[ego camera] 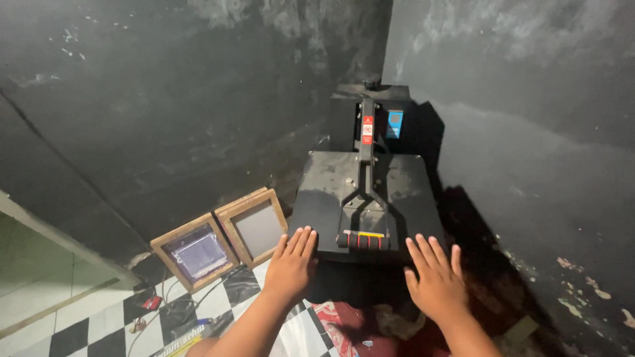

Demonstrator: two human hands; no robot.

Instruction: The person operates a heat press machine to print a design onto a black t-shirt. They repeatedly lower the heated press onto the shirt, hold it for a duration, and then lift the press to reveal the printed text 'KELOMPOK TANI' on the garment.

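The heat press [366, 198] sits straight ahead of you on the floor, tucked into the corner where the two dark walls meet, its black top plate lying flat. Its handle [363, 239], with a red-and-black ribbed grip, juts out toward you at the front edge, right between your two hands.

Your left hand [291, 264] is just to the left of that handle, palm down, fingers straight and held close together, the fingertips reaching the front left corner of the plate; whether they press on it or only hover there is hard to tell. It grasps nothing.

Your right hand [434, 281] lies just to the right of the handle and a little nearer to you, palm down, fingers spread apart and empty, near the plate's front right edge but seemingly clear of it.

Two wooden frames [221, 239] lean against the wall to the left of the press, above a black-and-white checkered floor [86, 330].
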